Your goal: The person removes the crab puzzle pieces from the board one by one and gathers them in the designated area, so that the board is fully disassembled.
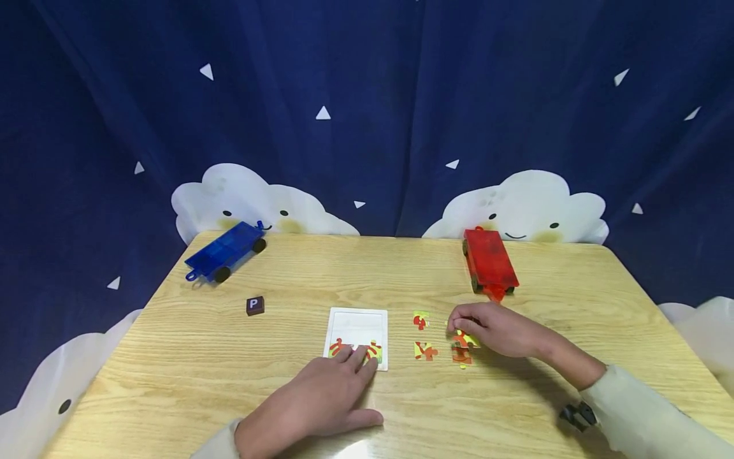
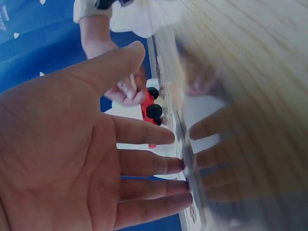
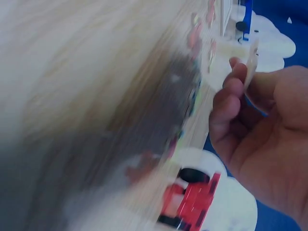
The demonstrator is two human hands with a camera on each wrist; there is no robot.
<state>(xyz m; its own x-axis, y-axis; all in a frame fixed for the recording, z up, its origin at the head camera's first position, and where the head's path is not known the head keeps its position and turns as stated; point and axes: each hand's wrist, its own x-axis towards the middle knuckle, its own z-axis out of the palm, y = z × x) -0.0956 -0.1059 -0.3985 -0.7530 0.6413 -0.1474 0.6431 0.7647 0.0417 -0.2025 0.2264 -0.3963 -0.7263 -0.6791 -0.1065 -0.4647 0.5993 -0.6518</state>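
My left hand rests with straight fingers on the lower edge of a white puzzle tray. Red and yellow puzzle pieces lie along the tray's bottom row, partly hidden by those fingers. Raised just above the table, my right hand pinches a thin puzzle piece between thumb and fingers, seen nearly edge-on in the right wrist view. Beneath and beside it are loose pieces: one with red and yellow, another below it, and an orange one. The left wrist view shows the left palm.
A blue toy wagon stands at the table's back left, a red toy wagon at the back right. A dark block marked P lies left of the tray. Behind the wooden table hangs a dark blue curtain.
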